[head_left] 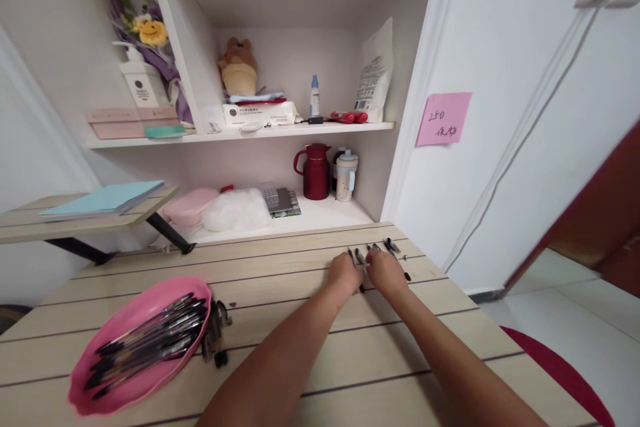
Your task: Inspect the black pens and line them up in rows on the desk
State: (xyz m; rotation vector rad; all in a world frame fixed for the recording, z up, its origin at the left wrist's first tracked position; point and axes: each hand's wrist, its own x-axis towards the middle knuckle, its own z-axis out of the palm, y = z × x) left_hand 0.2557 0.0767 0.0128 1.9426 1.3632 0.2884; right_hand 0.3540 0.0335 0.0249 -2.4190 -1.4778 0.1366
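My left hand (345,273) is closed around a dark pen (362,288), whose end shows below the fingers at the far right of the table. Beside it, my right hand (386,272) is closed, its fingertips almost touching the left ones. A short grey-and-black pen part (361,256) shows between the two hands; which fingers grip it is hard to see. What the right fingers pinch is hidden. Just beyond the right hand lie several black pen parts (393,245) and a tiny piece (405,257).
A pink basket (83,373) full of dark pens stands at the left front. Against its right side lies a pile of black pen caps (216,333). Behind the table, a shelf (340,215) bears a red jug (316,173) and a cup (346,177). A small raised stand (150,203) is at left.
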